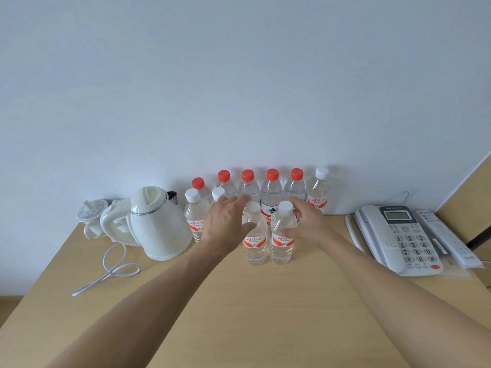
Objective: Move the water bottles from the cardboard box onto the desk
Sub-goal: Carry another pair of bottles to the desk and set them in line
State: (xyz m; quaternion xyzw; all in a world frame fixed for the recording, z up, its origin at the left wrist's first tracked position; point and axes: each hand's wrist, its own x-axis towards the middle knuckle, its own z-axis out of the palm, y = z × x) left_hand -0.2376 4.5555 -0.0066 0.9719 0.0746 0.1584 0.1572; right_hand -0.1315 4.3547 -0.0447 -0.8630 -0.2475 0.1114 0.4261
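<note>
The single head-worn wide-angle view looked forward and down from close above the desk (239, 301), facing the wall (239, 75), both forearms reaching in from the bottom edge.

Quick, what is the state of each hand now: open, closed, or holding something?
Left hand: open, fingers extended, thumb touching the front left bottle.
Right hand: closed around the front right bottle, gripping its upper part.
</note>
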